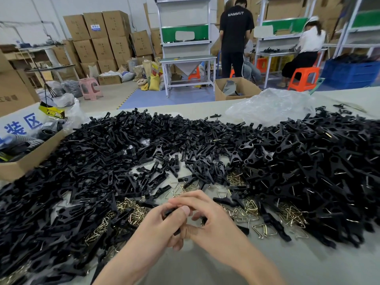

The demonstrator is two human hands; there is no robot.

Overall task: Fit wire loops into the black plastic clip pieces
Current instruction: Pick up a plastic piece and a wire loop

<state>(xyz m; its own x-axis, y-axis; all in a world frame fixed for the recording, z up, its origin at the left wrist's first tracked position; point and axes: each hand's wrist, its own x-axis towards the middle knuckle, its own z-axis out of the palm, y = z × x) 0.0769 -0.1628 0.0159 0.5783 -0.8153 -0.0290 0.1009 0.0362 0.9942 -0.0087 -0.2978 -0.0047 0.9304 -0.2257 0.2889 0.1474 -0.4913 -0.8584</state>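
- At the bench's near edge, my left hand (158, 225) and right hand (207, 221) both pinch one black clip piece (171, 212); whether a loop sits in it, I cannot tell
- Loose wire loops (249, 209) lie just beyond
- The heap of clips (308, 161) toward the right edge looks fitted; many bare pieces (82, 161) at the left wait
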